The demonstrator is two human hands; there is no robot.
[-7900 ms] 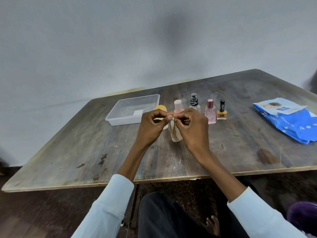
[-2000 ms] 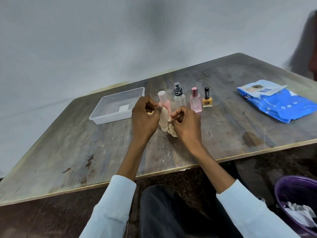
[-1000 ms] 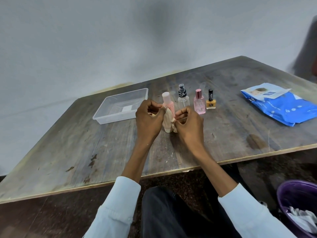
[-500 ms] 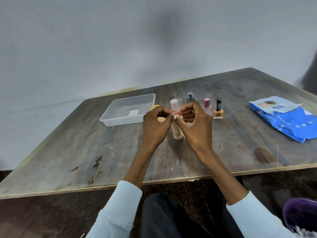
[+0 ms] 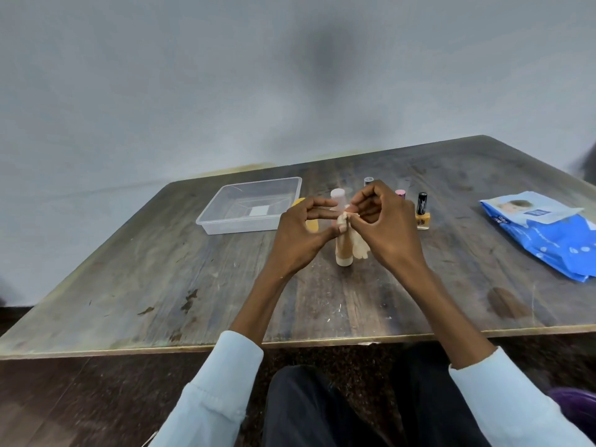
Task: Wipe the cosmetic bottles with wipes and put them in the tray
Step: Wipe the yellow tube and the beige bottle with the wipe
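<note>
On the table (image 5: 129, 285) the clear tray (image 5: 209, 221) sits at ten o'clock from the hands and holds no bottle. The right hand (image 5: 387, 233) pinches a wipe (image 5: 358, 246) against the beige tube (image 5: 343, 250); the left hand (image 5: 300, 237) pinches the tube's top. Judged: wiping is under way; next, carry the tube to the tray. Other bottles wait at twelve, the nail polish (image 5: 422, 211) at two
</note>
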